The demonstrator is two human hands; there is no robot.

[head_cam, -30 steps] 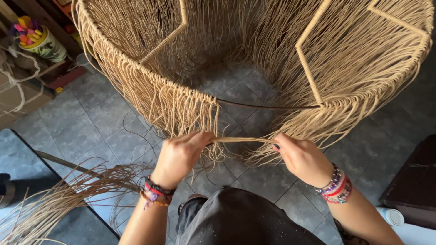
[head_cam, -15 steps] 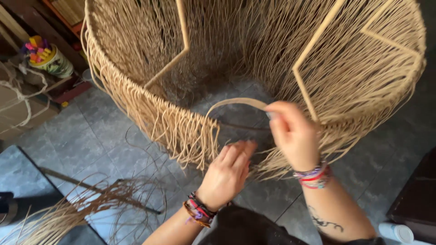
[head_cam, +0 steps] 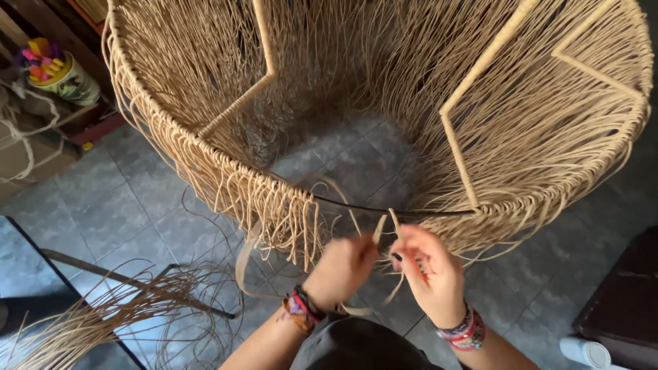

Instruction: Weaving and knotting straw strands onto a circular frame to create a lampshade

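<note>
Hands, left (head_cam: 340,270) and right (head_cam: 430,274), grip one tan, flat, looping rattan strand (head_cam: 381,229).

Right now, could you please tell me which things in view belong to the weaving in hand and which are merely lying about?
In use:
left hand
right hand
rattan strand pinched by both
round woven frame
its bare dark rim

Lying about:
loose rattan bundle on the tiled floor
painted pot
white bottle
</note>
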